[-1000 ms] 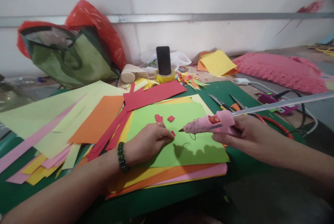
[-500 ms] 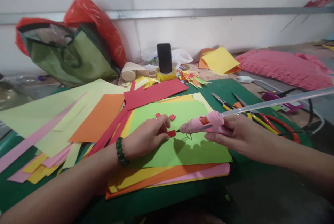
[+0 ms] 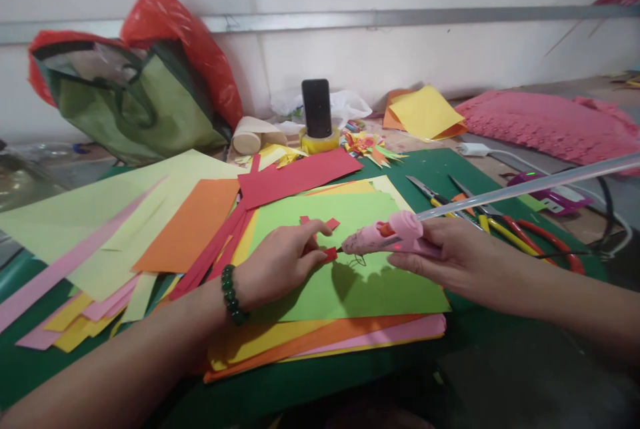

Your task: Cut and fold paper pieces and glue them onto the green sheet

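Observation:
My left hand [image 3: 289, 252], with a dark green bead bracelet [image 3: 232, 294] at the wrist, pinches a small red paper piece [image 3: 330, 255] over a light green sheet [image 3: 380, 292]. In my right hand [image 3: 460, 259] is a pink hot glue gun [image 3: 385, 234], its fingers wrapped round the handle. The gun's dark nozzle points left and meets, or nearly meets, the right end of the red piece. A long clear glue stick [image 3: 530, 185] runs out of the gun's back. Beyond my left fingertips another small red paper piece [image 3: 333, 223] lies on the green sheet.
Scissors [image 3: 520, 232] and a utility knife [image 3: 424, 190] lie on the green mat at right. Coloured paper sheets and strips [image 3: 187, 222] spread leftward. A phone [image 3: 316, 107] stands on a yellow tape roll [image 3: 320, 141]. Paper flowers [image 3: 367, 143] lie beside it; a green bag [image 3: 135, 105] stands behind.
The glue gun has shifted slightly left, bringing its nozzle onto or very near the red piece's end. My left hand keeps its pinch. The view has tilted a little.

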Motion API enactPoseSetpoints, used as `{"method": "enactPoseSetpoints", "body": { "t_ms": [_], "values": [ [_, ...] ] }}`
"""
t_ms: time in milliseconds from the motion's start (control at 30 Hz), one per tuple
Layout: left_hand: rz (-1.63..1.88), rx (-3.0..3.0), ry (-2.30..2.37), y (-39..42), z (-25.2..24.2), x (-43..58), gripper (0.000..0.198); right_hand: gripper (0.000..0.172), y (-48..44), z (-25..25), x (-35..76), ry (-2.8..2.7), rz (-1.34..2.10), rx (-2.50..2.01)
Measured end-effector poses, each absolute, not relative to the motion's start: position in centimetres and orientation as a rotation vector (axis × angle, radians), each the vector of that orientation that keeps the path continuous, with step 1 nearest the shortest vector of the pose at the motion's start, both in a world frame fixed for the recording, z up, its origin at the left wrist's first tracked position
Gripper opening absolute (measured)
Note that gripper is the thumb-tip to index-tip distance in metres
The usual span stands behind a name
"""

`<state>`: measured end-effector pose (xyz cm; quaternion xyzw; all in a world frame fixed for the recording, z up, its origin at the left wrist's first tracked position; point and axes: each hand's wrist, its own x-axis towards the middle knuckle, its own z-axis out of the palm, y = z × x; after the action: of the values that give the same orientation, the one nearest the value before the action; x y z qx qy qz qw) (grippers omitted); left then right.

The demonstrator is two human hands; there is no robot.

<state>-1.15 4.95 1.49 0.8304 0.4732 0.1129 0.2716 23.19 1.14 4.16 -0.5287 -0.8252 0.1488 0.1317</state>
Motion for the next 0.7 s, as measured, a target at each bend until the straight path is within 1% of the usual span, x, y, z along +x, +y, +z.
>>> {"method": "enactPoseSetpoints", "body": {
  "t_ms": [33, 133, 400, 700],
  "values": [
    [0.318, 2.225, 1.285, 5.00, 1.52, -1.15, 0.022, 0.044, 1.11, 4.18, 23.24, -2.392, 0.433, -1.535],
    [0.285, 2.210, 1.296, 5.15, 1.52, -1.07, 0.011, 0.045, 1.02, 4.19, 23.27, -2.372, 0.440, -1.536],
    [0.258, 2.196, 1.331, 5.36, 1.03, -0.81, 0.011, 0.039, 1.04, 4.29, 22.77, -2.454, 0.409, -1.449],
    [0.257, 2.181, 1.322, 5.49, 0.84, -0.66, 0.012, 0.035, 1.43, 4.25, 22.29, -2.548, 0.370, -1.458]
  ]
}}
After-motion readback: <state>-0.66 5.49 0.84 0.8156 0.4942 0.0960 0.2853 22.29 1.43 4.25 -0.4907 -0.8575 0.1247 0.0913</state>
